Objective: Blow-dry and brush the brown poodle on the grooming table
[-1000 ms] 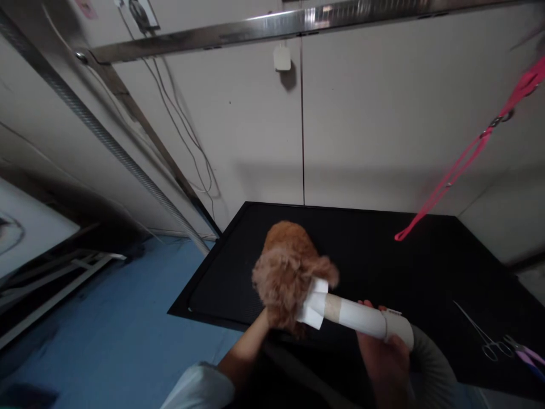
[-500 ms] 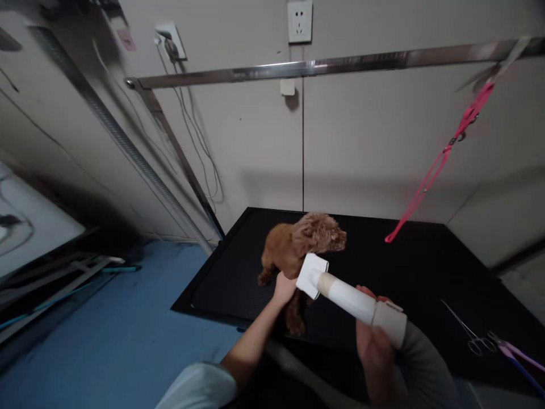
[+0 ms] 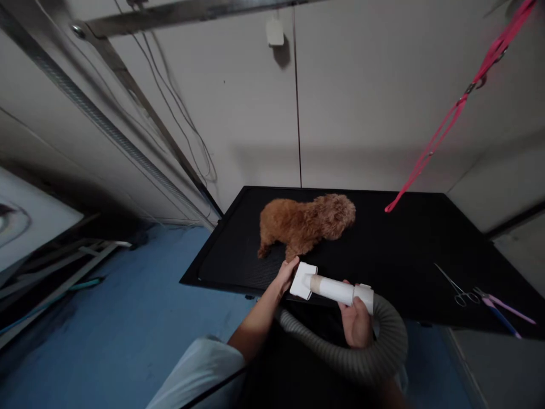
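Observation:
A small curly brown dog stands on the black grooming table, its head toward the right. My left hand is closed around the lower end of its front leg, and the paw is hidden in the fingers. In my right hand is a white vacuum grooming brush, gripped by its handle. The brush's flat, wide head is beside my left fingers, below the dog's body. From the handle's end a grey ribbed hose curves down and back to the left.
The black table stands against a pale wall. Metal forceps and pink-and-blue-handled clippers lie at its right. A pink loop leash hangs above. A metal post rises at the left, over the blue floor.
The view has tilted down. The brush has come away from the dog's chest, toward me. My left hand has shifted to the end of the front leg, and the dog's head has lowered.

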The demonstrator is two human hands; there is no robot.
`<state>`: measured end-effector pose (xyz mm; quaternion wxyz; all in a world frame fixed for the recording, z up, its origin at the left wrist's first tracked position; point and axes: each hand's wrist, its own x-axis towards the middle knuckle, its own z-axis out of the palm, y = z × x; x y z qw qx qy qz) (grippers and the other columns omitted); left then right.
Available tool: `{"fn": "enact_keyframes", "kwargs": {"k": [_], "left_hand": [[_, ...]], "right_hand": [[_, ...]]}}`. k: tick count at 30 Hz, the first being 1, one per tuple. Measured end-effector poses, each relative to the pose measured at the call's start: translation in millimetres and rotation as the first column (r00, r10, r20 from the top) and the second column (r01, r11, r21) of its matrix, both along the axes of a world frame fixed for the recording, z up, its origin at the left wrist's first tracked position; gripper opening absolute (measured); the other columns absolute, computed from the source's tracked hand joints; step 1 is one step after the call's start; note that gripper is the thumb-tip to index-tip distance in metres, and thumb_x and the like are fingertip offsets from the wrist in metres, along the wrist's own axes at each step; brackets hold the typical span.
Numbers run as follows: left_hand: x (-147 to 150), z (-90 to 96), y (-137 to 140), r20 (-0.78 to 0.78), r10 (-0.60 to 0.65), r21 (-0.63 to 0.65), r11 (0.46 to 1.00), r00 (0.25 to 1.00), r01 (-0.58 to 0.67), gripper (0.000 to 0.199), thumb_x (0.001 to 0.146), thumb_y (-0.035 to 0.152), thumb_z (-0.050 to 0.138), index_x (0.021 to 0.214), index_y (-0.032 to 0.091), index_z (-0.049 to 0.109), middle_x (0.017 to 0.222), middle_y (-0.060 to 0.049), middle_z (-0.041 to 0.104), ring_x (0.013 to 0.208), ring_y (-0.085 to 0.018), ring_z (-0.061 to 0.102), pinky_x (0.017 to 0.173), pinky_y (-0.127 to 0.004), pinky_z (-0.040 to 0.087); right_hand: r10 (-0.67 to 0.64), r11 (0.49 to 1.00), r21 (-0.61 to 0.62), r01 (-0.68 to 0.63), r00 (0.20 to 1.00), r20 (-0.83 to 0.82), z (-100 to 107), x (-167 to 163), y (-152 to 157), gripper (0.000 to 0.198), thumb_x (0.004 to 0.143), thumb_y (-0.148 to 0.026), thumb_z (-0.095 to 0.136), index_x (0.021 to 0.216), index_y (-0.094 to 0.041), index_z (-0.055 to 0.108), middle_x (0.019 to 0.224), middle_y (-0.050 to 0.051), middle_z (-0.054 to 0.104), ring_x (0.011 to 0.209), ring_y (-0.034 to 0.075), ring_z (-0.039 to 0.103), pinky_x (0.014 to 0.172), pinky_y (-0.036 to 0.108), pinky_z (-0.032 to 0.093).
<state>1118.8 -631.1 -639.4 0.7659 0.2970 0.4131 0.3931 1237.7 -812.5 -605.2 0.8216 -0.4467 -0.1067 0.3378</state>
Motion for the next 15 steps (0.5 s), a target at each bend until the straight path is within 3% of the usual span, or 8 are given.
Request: {"fn": "enact_keyframes", "kwargs": {"k": [3, 5, 9, 15], "left_hand": [[6.6, -6.7, -5.4, 0.017, 0.096, -0.061, 0.994, 0.995, -0.095, 0.049, 0.056, 0.034, 0.086, 0.094, 0.015, 0.062, 0.072, -0.002, 0.068, 0.063, -0.016, 0.062, 0.063, -0.028, 0.049], [9.6, -9.5, -5.5, 0.014, 0.108, -0.076, 0.991, 0.994, -0.107, 0.046, 0.058, 0.034, 0.084, 0.092, 0.015, 0.061, 0.067, 0.0, 0.064, 0.057, -0.014, 0.059, 0.058, -0.026, 0.048], [13.2, -12.9, -2.5, -0.015, 0.118, -0.106, 0.987, 0.993, -0.119, 0.038, 0.061, 0.04, 0.082, 0.078, 0.017, 0.056, 0.048, 0.007, 0.047, 0.041, -0.009, 0.044, 0.045, -0.023, 0.037], [15.5, -4.1, 4.6, 0.058, 0.114, -0.184, 0.978, 0.992, -0.101, 0.042, 0.062, 0.044, 0.081, 0.061, 0.02, 0.047, 0.055, 0.003, 0.052, 0.048, -0.009, 0.048, 0.049, -0.023, 0.04]], "right_hand": [[-0.096, 0.995, -0.013, 0.096, 0.971, -0.218, -1.7, 1.0, -0.8, 0.04, 0.064, -0.028, 0.073, 0.101, -0.03, 0.058, 0.107, -0.004, 0.062, 0.105, 0.024, 0.065, 0.087, 0.042, 0.057], [-0.128, 0.992, -0.035, 0.123, 0.946, -0.299, -2.6, 2.9, 0.4, 0.045, 0.06, -0.026, 0.076, 0.101, -0.029, 0.058, 0.105, -0.004, 0.062, 0.102, 0.024, 0.066, 0.082, 0.041, 0.059], [-0.127, 0.992, -0.034, 0.122, 0.947, -0.294, -5.4, 4.3, 4.1, 0.044, 0.059, -0.026, 0.076, 0.099, -0.03, 0.058, 0.106, -0.005, 0.064, 0.104, 0.025, 0.066, 0.084, 0.043, 0.058], [-0.081, 0.997, -0.007, 0.081, 0.974, -0.212, -11.2, 8.1, 7.9, 0.032, 0.067, -0.027, 0.068, 0.096, -0.037, 0.059, 0.104, -0.009, 0.068, 0.105, 0.023, 0.067, 0.088, 0.047, 0.057]]}}
